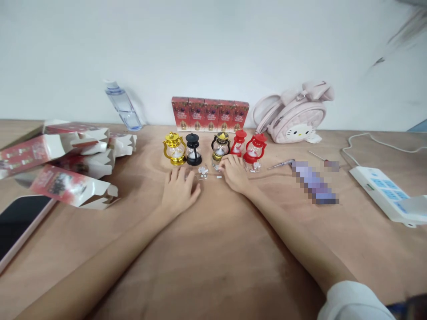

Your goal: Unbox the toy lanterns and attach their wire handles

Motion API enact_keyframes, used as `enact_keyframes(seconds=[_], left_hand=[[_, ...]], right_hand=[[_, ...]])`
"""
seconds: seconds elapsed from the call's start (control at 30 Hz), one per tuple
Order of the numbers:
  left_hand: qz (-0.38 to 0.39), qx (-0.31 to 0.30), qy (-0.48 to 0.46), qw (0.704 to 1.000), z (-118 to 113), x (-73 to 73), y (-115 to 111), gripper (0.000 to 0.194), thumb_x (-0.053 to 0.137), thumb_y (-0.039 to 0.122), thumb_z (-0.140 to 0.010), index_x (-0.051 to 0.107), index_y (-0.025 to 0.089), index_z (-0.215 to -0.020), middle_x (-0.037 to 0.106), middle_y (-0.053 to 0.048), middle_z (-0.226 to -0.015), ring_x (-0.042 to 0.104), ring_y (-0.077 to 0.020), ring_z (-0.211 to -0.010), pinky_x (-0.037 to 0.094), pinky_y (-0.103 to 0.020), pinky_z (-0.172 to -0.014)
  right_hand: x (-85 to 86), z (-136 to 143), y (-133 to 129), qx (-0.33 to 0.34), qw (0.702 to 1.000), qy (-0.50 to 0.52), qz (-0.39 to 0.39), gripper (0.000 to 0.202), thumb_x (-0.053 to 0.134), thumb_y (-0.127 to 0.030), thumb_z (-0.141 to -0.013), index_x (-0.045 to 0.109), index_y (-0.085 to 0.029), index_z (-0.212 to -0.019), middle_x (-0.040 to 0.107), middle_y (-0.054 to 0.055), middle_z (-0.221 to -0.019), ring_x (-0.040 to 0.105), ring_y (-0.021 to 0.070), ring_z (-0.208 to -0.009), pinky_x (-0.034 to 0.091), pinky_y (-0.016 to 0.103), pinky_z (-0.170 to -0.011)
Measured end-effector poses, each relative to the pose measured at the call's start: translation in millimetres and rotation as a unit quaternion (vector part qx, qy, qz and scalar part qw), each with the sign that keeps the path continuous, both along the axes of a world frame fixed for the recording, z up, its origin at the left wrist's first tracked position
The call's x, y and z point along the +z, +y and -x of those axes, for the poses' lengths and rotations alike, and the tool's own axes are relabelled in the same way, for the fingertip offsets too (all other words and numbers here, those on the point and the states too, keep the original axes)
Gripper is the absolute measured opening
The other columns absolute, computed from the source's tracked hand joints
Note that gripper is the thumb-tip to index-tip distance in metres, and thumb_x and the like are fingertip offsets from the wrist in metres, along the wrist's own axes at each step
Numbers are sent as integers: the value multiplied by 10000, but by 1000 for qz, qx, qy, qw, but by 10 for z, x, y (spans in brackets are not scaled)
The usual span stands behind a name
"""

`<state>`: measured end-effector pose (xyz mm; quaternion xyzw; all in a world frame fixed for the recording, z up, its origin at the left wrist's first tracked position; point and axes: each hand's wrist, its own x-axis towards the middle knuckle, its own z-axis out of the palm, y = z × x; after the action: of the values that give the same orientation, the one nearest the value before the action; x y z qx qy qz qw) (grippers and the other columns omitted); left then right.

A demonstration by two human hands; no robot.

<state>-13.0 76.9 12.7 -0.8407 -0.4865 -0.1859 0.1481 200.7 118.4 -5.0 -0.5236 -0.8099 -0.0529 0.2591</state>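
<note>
My left hand (pixel 178 190) lies palm down on the table with its fingers spread, just in front of a gold mini lantern (pixel 175 150). Next to that lantern stands a black one (pixel 193 151). My right hand (pixel 234 172) has its fingers bent and drawn together at the small loose pieces in front of a black-and-gold lantern (pixel 220 146). What its fingertips hold, if anything, is too small to make out. Two red lanterns (pixel 238 143) (pixel 255 149) stand behind this hand. Between my hands lies a small pile of white and silvery pieces (pixel 202 172).
Red printed boxes (pixel 211 116) stand in a row by the wall. Opened boxes (pixel 76 186) pile up at left, near a tablet-like device (pixel 20 226) and a bottle (pixel 124 106). At right are a pink bag (pixel 296 120), a screwdriver (pixel 322 158) and a power strip (pixel 383 191).
</note>
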Motion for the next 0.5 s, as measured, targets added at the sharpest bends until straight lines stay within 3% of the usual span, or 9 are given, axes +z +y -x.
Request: enact_keyframes(seconds=[0.1,0.2,0.33,0.5], left_hand=[[3,17,-13,1000,-48,10,221,386,481,416,-855,552,154,-1128,576,-172,-1196,483,-359,-1103,372,-501,-886],[11,32,-26,999,-115,-12,341,454,480,479,-845,546,150,-1152,558,-184,-1241,468,-371,-1136,355,-512,-912],[15,20,-33,999,-162,-53,423,465,491,516,-826,570,160,-1114,575,-177,-1222,470,-368,-1146,325,-516,-954],[40,-14,-33,999,-152,-44,451,426,496,488,-829,577,162,-1091,582,-170,-1216,462,-364,-1175,308,-541,-952]], right_hand=[[19,6,30,-13,1000,17,-10,199,427,-254,-947,606,-177,-907,606,108,-1088,477,255,-1030,340,384,-856],[39,-11,7,25,999,32,-25,130,523,-264,-903,622,-186,-872,621,88,-1076,478,245,-1038,338,381,-867],[44,-51,-57,91,995,37,-30,57,664,-250,-786,640,-200,-796,631,55,-1088,467,241,-1063,327,387,-886],[46,-71,-77,97,995,34,9,93,698,-262,-744,656,-207,-805,627,48,-1117,453,254,-1087,317,408,-904]])
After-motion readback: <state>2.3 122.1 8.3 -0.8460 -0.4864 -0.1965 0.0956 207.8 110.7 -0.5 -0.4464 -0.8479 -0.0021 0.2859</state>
